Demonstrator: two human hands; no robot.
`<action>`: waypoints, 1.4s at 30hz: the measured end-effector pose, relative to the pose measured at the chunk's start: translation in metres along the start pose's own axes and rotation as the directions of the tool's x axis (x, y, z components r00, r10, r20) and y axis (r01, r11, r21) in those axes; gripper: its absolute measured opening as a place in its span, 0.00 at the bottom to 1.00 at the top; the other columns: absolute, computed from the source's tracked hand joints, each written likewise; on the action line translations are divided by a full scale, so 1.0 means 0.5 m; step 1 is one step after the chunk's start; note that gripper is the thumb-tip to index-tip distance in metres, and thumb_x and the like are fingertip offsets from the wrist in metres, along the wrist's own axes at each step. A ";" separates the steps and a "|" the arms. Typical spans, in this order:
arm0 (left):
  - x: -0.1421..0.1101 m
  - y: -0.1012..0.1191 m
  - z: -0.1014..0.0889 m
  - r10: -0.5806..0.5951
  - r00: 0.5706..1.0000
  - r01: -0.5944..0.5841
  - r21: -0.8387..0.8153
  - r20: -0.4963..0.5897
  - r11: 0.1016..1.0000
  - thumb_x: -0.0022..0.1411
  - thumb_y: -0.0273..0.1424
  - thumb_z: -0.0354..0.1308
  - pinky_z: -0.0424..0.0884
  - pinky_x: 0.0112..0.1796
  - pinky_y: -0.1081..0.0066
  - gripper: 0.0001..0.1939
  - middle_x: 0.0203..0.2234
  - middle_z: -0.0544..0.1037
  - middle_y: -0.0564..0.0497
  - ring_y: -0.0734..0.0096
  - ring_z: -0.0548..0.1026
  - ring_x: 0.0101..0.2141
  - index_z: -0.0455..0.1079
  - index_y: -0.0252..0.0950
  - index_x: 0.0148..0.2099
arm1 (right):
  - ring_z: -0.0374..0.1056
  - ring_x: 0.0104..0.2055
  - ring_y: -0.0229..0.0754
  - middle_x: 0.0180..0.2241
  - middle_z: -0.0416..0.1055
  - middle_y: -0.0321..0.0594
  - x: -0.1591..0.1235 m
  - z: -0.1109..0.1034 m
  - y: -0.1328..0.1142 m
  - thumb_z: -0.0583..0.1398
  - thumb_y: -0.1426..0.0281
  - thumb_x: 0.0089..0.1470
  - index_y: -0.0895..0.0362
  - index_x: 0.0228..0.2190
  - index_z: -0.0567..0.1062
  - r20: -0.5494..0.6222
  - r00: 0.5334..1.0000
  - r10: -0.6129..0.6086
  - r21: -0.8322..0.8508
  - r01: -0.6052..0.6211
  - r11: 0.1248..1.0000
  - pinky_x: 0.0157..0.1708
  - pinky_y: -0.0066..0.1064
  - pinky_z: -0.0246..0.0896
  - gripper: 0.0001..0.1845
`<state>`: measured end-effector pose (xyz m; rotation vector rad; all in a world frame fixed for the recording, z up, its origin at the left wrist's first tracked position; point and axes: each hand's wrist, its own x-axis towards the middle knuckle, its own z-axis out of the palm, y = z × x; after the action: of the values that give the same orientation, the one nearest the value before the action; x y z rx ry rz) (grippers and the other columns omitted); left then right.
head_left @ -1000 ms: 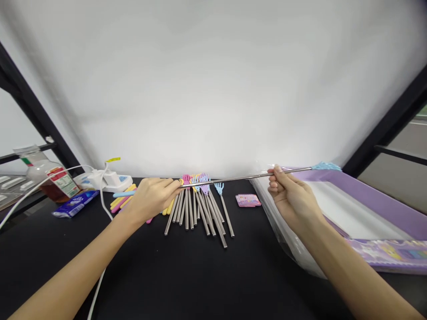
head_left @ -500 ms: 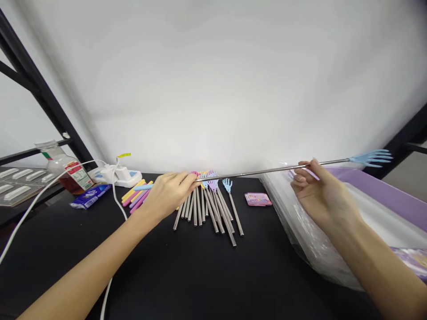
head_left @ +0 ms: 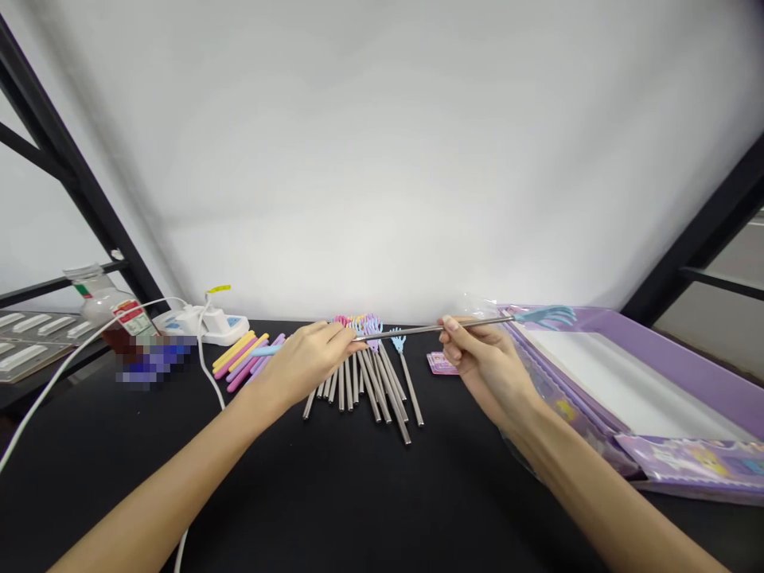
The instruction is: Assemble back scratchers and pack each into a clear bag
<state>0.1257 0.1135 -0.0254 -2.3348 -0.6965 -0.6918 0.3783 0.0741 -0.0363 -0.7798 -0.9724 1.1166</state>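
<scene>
Both my hands hold one telescopic back scratcher [head_left: 418,329] level above the black table [head_left: 358,493]. My left hand [head_left: 310,360] is closed round its light-blue handle end. My right hand [head_left: 483,358] pinches the thin steel rod nearer the blue claw head [head_left: 546,316], which reaches over the purple box. Under the rod lies a pile of several more back scratchers [head_left: 367,374] with steel rods and pink, purple, blue and yellow claw heads.
Several coloured handle sleeves [head_left: 242,354] lie left of the pile. A white power adapter [head_left: 206,322] with a cable, a bottle [head_left: 113,310] and a small pack sit at the left. A small pink card [head_left: 438,362] lies by my right hand. A purple box [head_left: 645,382] in clear wrap fills the right.
The rod is much shorter now than half a second ago. My right hand has moved left toward my left hand, and the blue claw head came in from far right to the box's near edge.
</scene>
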 end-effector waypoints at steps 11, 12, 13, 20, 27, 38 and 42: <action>-0.021 -0.016 -0.005 -0.057 0.998 0.056 0.031 0.024 0.998 0.75 0.37 0.45 0.56 0.23 0.70 0.18 0.24 0.73 0.53 0.72 0.70 0.21 0.70 0.34 0.37 | 0.56 0.25 0.29 0.28 0.68 0.36 0.008 -0.022 -0.003 0.76 0.66 0.37 0.59 0.26 0.80 -0.185 0.983 0.009 0.142 0.018 0.990 0.21 0.20 0.57 0.15; -0.022 -0.019 -0.007 -0.067 0.997 0.066 0.037 0.033 0.997 0.75 0.38 0.45 0.54 0.22 0.70 0.18 0.25 0.74 0.52 0.72 0.69 0.20 0.70 0.34 0.38 | 0.57 0.26 0.28 0.30 0.69 0.36 0.011 -0.026 -0.007 0.77 0.67 0.36 0.59 0.25 0.80 -0.226 0.974 -0.009 0.167 0.048 0.985 0.21 0.19 0.58 0.15; -0.022 -0.021 -0.008 -0.068 0.997 0.066 0.034 0.035 0.997 0.76 0.38 0.44 0.54 0.22 0.70 0.19 0.25 0.74 0.52 0.72 0.69 0.20 0.70 0.34 0.38 | 0.57 0.26 0.28 0.32 0.69 0.37 0.012 -0.029 -0.008 0.77 0.67 0.36 0.60 0.24 0.80 -0.243 0.970 -0.017 0.178 0.062 0.982 0.22 0.19 0.59 0.15; -0.003 0.016 0.009 -0.045 0.998 0.046 -0.011 0.042 0.999 0.76 0.37 0.41 0.55 0.21 0.68 0.21 0.21 0.71 0.53 0.70 0.70 0.20 0.67 0.33 0.34 | 0.53 0.26 0.30 0.32 0.68 0.39 -0.002 0.005 0.025 0.75 0.66 0.43 0.60 0.25 0.81 -0.103 0.991 0.086 0.190 -0.066 0.980 0.21 0.21 0.57 0.12; 0.004 0.046 0.020 -0.084 0.995 0.088 -0.075 0.062 0.993 0.76 0.39 0.40 0.55 0.22 0.70 0.23 0.22 0.72 0.52 0.71 0.71 0.21 0.66 0.34 0.32 | 0.52 0.27 0.30 0.31 0.67 0.39 -0.016 0.030 0.044 0.76 0.66 0.42 0.61 0.23 0.80 -0.133 0.987 0.085 0.246 -0.050 0.968 0.22 0.20 0.56 0.13; -0.050 -0.043 0.004 -0.141 0.969 0.153 -0.044 0.205 0.987 0.76 0.37 0.44 0.55 0.23 0.69 0.17 0.31 0.78 0.52 0.70 0.74 0.24 0.71 0.35 0.45 | 0.60 0.27 0.29 0.28 0.66 0.33 0.024 -0.086 -0.054 0.77 0.69 0.35 0.57 0.27 0.79 -0.207 0.975 -0.079 -0.002 0.081 0.997 0.24 0.18 0.62 0.15; -0.040 -0.032 -0.001 -0.066 0.987 0.073 -0.041 0.144 0.997 0.76 0.40 0.44 0.51 0.22 0.69 0.18 0.29 0.77 0.53 0.72 0.72 0.22 0.72 0.37 0.45 | 0.71 0.43 0.42 0.46 0.75 0.38 0.011 -0.073 -0.061 0.75 0.61 0.41 0.48 0.41 0.81 -0.023 0.985 -0.171 -0.450 0.142 0.882 0.41 0.30 0.71 0.23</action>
<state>0.1009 0.1180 -0.0310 -2.4304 -0.8369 -0.5804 0.4238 0.0697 -0.0220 -1.0782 -1.2374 0.7268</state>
